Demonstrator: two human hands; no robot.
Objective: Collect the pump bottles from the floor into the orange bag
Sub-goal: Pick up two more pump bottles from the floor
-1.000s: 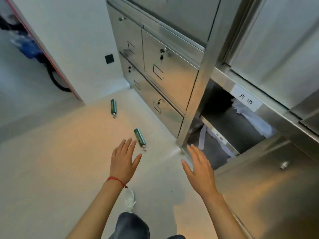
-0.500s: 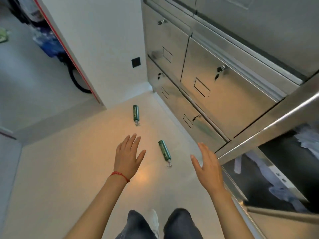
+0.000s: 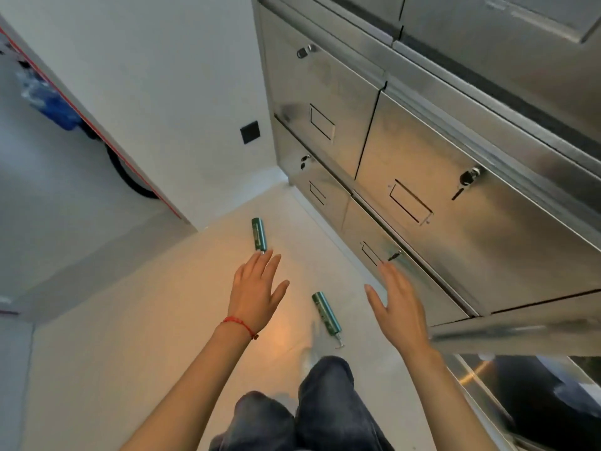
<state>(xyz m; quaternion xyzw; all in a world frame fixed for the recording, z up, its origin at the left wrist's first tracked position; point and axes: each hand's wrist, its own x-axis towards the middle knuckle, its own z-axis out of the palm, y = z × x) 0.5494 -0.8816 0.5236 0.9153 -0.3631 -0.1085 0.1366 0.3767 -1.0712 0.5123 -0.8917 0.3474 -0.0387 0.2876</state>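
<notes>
Lying between spread hands (image 3: 257, 292), bottle (image 3: 326, 314)

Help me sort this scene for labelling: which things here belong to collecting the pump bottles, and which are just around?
Part of the job:
- near green pump bottle, lying on the floor
- far green pump bottle, also lying down
- left hand and right hand, both open and empty
The orange bag is not in view.

Just around:
- steel cabinet
- black wall plate
- blue bag

We hold our left hand (image 3: 255, 292) and right hand (image 3: 398, 307) empty, fingers straight, above two green pump bottles (image 3: 326, 313) (image 3: 259, 234) lying on the floor (image 3: 130, 320) beside steel cabinets (image 3: 422, 177).
</notes>
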